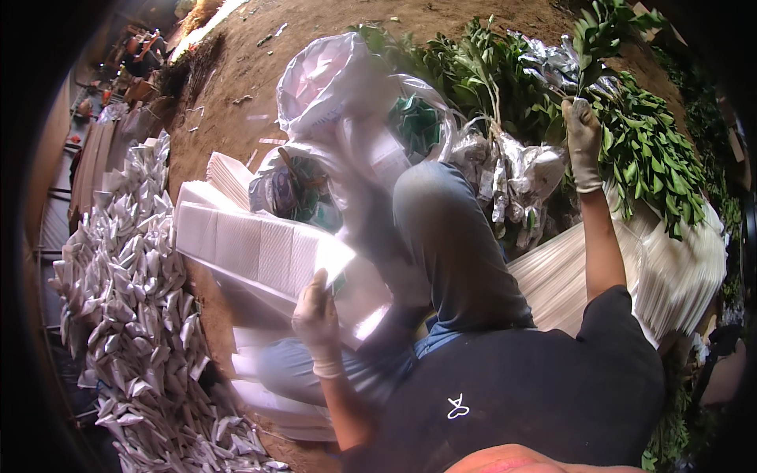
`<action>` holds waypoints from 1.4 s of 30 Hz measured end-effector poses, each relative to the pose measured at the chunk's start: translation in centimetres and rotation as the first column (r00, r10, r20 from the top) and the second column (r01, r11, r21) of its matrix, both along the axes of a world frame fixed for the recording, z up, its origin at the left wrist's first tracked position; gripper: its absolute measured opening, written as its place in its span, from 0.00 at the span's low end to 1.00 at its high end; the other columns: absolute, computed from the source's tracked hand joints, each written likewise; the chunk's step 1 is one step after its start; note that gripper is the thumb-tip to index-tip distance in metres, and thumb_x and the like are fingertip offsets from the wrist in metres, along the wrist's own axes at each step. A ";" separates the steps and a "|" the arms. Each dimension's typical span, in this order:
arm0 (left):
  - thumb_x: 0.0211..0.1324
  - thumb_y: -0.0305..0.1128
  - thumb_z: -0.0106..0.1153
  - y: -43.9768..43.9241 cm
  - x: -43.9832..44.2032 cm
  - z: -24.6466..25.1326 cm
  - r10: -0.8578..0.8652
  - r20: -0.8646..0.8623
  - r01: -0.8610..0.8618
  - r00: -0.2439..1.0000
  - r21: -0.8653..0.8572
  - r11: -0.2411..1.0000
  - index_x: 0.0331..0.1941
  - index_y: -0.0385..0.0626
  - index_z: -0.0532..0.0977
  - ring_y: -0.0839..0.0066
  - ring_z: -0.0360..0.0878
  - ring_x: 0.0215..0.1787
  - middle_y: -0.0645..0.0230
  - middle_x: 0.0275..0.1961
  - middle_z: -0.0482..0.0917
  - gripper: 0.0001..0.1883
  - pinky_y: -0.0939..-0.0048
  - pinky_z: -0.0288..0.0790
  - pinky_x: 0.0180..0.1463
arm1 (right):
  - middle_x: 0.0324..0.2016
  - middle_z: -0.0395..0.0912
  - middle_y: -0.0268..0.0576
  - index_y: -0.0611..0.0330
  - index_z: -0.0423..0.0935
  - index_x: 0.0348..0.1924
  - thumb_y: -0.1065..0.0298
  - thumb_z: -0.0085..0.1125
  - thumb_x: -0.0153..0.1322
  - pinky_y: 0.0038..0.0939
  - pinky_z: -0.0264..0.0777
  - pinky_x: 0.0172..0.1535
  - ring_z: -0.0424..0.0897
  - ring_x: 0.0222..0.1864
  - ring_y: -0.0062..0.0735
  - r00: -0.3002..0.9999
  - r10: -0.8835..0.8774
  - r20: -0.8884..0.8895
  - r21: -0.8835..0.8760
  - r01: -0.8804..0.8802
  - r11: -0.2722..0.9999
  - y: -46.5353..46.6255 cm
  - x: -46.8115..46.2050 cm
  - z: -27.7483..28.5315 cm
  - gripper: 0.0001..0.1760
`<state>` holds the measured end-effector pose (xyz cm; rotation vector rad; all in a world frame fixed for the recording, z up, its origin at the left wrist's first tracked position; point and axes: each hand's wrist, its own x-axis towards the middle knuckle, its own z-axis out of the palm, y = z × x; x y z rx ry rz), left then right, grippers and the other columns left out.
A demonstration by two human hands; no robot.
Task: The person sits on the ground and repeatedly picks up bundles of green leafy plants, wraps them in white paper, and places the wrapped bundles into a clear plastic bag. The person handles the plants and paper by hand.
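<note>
My left hand (317, 319), in a light glove, pinches the near end of a long white quilted sheet (254, 245) that stretches away to the left. My right hand (582, 133), gloved too, is raised at the upper right, shut on a leafy green branch (591, 41) near its wrapped lower end. Beneath that hand lie more leafy branches (656, 159), and beside them bundles with wrapped bases (520, 171). Between my hands are my bent knee and open white plastic bags (316, 88), one with green packets (417, 124) inside.
Many white wrapped paper bundles (130, 284) are heaped along the left. Stacks of folded white sheets (278, 384) lie by my leg. A fanned pile of long pale strips (668, 266) is at the right. Brown bare ground (236, 77) shows beyond the bags.
</note>
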<state>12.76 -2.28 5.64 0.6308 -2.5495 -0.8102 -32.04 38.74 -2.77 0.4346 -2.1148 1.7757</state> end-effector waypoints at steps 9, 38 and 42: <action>0.65 0.20 0.59 0.0 1.6 -1.1 -0.036 -0.070 0.038 0.997 0.036 0.999 0.62 0.40 0.83 0.52 0.88 0.51 0.50 0.52 0.88 0.22 0.56 0.79 0.58 | 0.45 0.89 0.55 0.53 0.80 0.63 0.45 0.59 0.80 0.48 0.82 0.46 0.89 0.45 0.58 0.984 -0.178 0.017 0.577 0.135 0.805 3.7 4.5 -16.1 0.26; 0.74 0.45 0.64 27.5 -24.5 -11.4 -0.045 0.026 -0.029 0.999 0.996 -0.082 0.75 0.52 0.63 0.64 0.78 0.63 0.59 0.61 0.79 0.33 0.55 0.76 0.64 | 0.62 0.81 0.50 0.64 0.78 0.66 0.52 0.53 0.85 0.37 0.84 0.55 0.86 0.55 0.39 0.874 -0.486 0.006 -0.437 0.439 0.785 10.9 14.9 24.6 0.26; 0.69 0.59 0.68 25.7 -23.5 -7.2 -0.254 -0.145 0.260 0.956 0.818 0.513 0.79 0.37 0.62 0.54 0.72 0.76 0.47 0.73 0.76 0.48 0.61 0.63 0.81 | 0.66 0.79 0.52 0.66 0.75 0.70 0.52 0.53 0.85 0.37 0.79 0.60 0.83 0.61 0.40 0.766 -0.441 -0.468 0.038 0.516 0.856 10.6 15.4 24.5 0.29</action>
